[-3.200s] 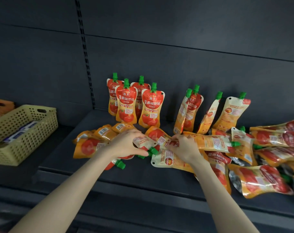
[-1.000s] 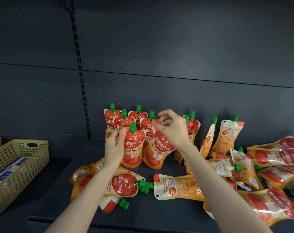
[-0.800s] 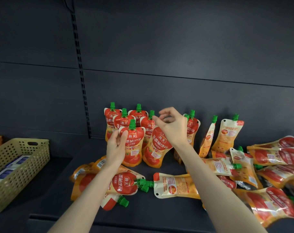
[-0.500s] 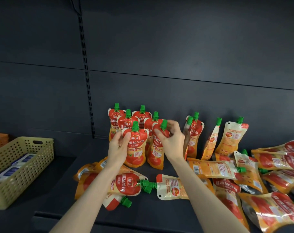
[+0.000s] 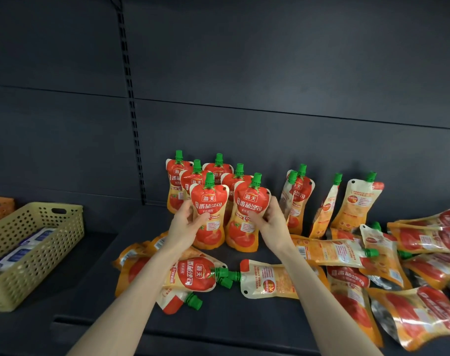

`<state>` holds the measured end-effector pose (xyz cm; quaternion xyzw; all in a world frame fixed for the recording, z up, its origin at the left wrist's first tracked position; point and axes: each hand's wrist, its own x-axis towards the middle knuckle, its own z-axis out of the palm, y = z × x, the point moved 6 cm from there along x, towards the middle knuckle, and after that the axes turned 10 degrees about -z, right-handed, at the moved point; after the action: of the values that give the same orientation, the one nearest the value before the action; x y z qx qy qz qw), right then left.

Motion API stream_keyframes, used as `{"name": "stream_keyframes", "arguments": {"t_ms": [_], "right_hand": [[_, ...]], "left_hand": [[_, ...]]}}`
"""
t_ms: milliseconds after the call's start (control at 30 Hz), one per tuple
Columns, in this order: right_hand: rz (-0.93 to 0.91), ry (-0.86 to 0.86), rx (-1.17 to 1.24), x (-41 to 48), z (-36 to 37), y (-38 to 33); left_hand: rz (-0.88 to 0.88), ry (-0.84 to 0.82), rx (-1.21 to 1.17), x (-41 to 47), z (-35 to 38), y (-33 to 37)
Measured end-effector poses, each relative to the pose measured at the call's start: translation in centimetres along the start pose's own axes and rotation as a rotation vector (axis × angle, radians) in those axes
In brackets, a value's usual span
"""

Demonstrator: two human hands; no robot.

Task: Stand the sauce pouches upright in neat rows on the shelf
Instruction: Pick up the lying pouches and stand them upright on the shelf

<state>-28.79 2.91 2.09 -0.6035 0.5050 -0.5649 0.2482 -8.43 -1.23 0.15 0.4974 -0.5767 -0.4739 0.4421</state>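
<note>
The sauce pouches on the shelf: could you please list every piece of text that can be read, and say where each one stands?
"海天": on the red top of the front left pouch and the front right pouch.
"番茄沙司": under that brand on both, and sideways on the lying pouch.
Small print, barcodes and back panels: too small to read.
Print on the packets in the basket: blurred.

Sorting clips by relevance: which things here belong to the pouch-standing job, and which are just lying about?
Job: left hand gripping left front pouch; right hand gripping right front pouch; upright pouches behind; lying pouches; shelf.
Idle: yellow basket; packets inside it; orange crate.
</note>
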Motion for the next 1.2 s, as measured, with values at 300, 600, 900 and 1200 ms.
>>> {"name": "stream_keyframes", "arguments": {"t_ms": [300,600,900,1200], "right_hand": [[0.046,-0.124,-0.255,-2.2,0.8,2.4],[0.082,0.005,-0.117,-0.9,1.9,0.9],[0.095,-0.042,-0.182,-1.2,0.3,1.5],[0.112,0.016,-0.267,-1.6,0.5,1.6]], "left_hand": [[0.11,0.074,0.194,0.5,-0.5,0.4],[0.076,0.09,0.238,0.5,-0.8,0.1],[0.017,0.075,0.285,0.7,-0.8,-0.4],[-0.026,0.038,0.324,0.4,-0.6,-0.2]]}}
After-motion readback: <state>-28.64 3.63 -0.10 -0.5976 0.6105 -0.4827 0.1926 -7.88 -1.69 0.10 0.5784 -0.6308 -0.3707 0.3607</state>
